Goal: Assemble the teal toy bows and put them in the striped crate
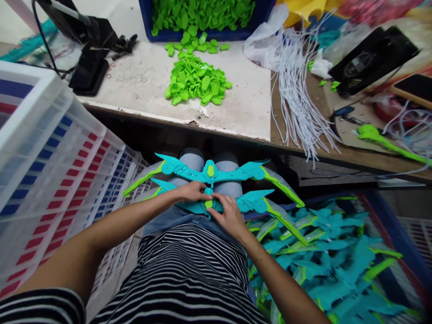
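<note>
Now both hands, the left hand (193,191) and the right hand (229,215), pinch closed on the near toy bow (251,202) on the lap; a second bow (189,169) lies at 12 o'clock.

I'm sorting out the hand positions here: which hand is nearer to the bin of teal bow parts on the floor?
Right. The right hand rests on the bow in the lap, beside the bin; the left hand is on the bow's far side from it.

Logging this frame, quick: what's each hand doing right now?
Left hand: closed on the middle of the nearer toy bow on the lap.
Right hand: fingers pressing the green piece at that bow's middle.
</note>
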Action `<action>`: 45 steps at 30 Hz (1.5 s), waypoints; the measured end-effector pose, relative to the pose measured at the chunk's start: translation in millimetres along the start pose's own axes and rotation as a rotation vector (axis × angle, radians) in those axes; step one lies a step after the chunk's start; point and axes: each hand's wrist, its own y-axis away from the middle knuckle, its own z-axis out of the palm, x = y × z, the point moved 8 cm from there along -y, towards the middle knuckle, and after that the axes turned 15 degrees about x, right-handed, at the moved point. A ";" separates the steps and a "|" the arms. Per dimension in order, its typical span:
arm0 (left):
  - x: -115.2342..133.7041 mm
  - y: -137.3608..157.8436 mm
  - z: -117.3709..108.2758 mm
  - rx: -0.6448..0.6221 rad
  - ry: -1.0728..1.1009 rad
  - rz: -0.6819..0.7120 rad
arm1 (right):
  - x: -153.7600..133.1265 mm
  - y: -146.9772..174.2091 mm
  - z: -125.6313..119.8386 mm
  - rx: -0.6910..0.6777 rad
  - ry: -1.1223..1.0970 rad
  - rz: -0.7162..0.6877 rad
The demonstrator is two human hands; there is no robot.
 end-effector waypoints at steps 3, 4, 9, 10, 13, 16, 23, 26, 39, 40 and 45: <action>3.7 -0.5 1.6 -0.049 -0.012 0.046 | 0.9 -0.8 -3.4 -0.008 -0.022 -0.052; 4.5 -0.8 1.8 -0.062 -0.020 0.059 | 1.1 -1.1 -3.4 -0.025 -0.032 -0.067; 6.0 -1.3 2.2 -0.069 -0.054 0.128 | -1.4 -4.0 -2.9 -0.067 -0.066 -0.087; 6.1 -1.4 2.0 -0.057 -0.061 0.147 | -2.5 -4.3 -2.4 -0.069 -0.064 -0.079; 5.6 -1.6 -0.4 -0.002 -0.093 0.193 | -4.7 -5.1 0.6 -0.082 -0.024 -0.040; 4.7 -1.1 -1.1 0.019 -0.119 0.214 | -1.3 -6.7 3.6 -0.100 -0.001 0.027; -0.6 -0.2 3.2 0.027 -0.057 0.124 | 16.0 -10.7 13.6 -0.151 -0.191 0.192; -3.0 -3.2 1.6 0.059 -0.034 0.095 | 15.3 -10.7 17.1 -0.123 -0.119 0.164; 23.0 57.2 26.8 0.364 -0.550 0.292 | -18.4 -161.2 -65.1 0.232 0.257 -0.209; 20.4 57.3 33.4 0.336 -0.607 0.290 | -22.6 -188.5 -66.9 0.290 0.290 -0.229; 17.9 47.4 33.9 0.259 -0.721 0.226 | -22.0 -291.2 -46.8 0.341 0.389 -0.160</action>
